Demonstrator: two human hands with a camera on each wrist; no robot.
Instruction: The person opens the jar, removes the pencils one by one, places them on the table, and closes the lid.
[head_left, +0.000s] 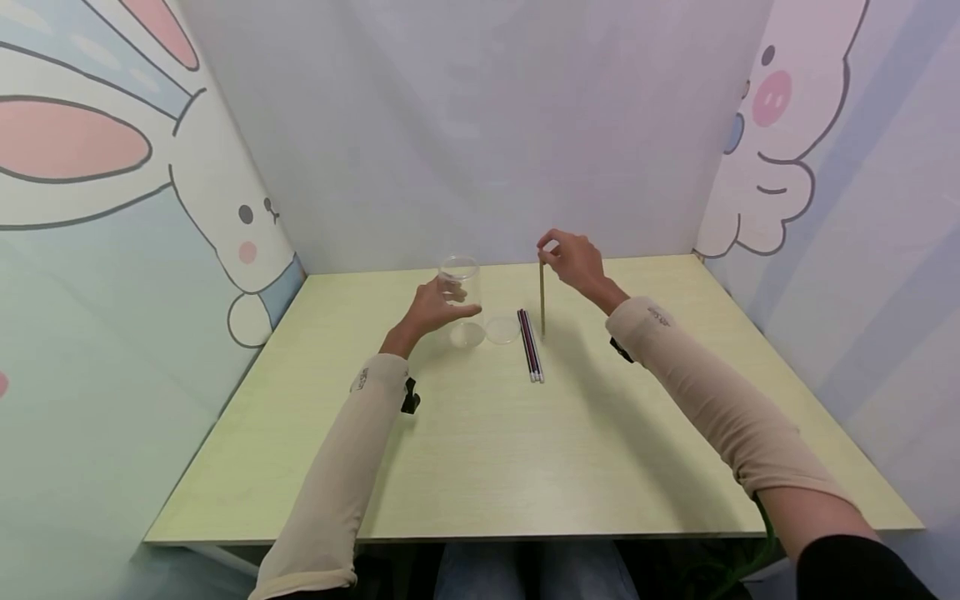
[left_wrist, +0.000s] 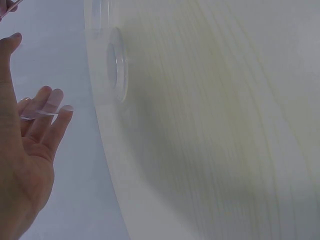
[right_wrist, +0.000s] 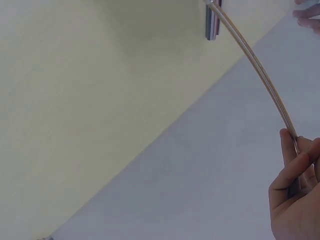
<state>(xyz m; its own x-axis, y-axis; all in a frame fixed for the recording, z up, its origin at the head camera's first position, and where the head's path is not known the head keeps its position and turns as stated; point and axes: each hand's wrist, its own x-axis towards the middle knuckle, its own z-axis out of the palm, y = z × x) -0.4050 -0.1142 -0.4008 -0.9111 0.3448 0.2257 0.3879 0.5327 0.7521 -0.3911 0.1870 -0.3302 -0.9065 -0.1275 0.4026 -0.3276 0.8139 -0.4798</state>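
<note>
A clear plastic cup (head_left: 471,287) stands upright toward the back of the table. My left hand (head_left: 435,307) holds it from the left, thumb in front and fingers on the far side; through its wall in the left wrist view show the fingers (left_wrist: 52,107). Off to the right, my right hand (head_left: 573,258) pinches the top end of a gold pencil (head_left: 542,300), which hangs upright, its lower end close to the tabletop. Several dark pencils (head_left: 530,346) lie side by side between the two hands. Beside the cup is a flat clear round lid (head_left: 502,330).
The pale wooden table (head_left: 465,467) meets a plain wall (head_left: 480,125) at the back. Side walls carry cartoon animals. Both forearms wear beige sleeves (head_left: 330,475) and reach across the table from its front edge.
</note>
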